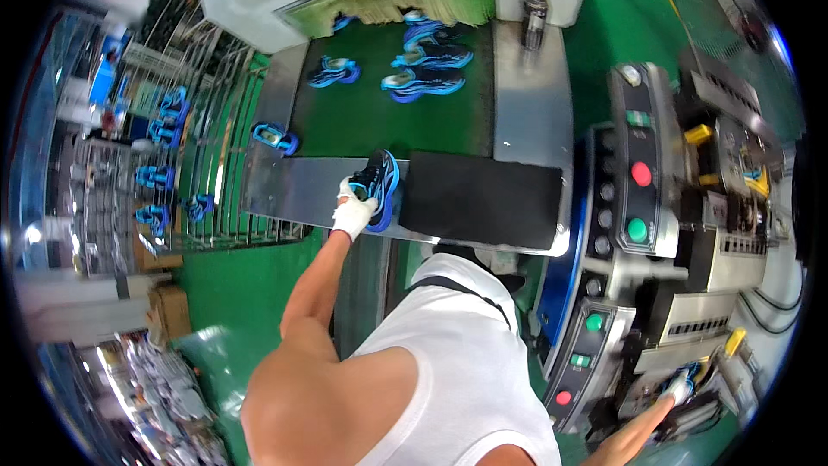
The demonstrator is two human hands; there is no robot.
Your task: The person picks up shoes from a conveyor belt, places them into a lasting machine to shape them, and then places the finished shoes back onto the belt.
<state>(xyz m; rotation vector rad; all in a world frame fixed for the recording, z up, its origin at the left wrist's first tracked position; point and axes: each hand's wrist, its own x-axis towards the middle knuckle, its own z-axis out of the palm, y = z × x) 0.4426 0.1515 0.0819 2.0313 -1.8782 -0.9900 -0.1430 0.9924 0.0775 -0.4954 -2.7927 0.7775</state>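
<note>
My left hand [355, 209], in a white glove, grips a black running shoe [379, 185] with a bright blue sole, at the metal front edge of the conveyor. To the right of that shoe lies a flat black mat [483, 198]. Far down at the lower right, my right hand [680, 389], gloved in white, closes on a blue and black shoe [693, 371] inside a machine station; its fingers are small and partly hidden. A small blue shoe-shaped piece [276, 138] rests on the metal ledge left of the belt.
Several blue and black shoes [424, 82] sit on the green belt [379, 125] beneath a bristled tunnel opening [397, 2]. A dark bottle [534, 19] stands on the right ledge. Wire racks [233, 134] with shoes stand left. Control panels [642, 164] with red and green buttons line the right.
</note>
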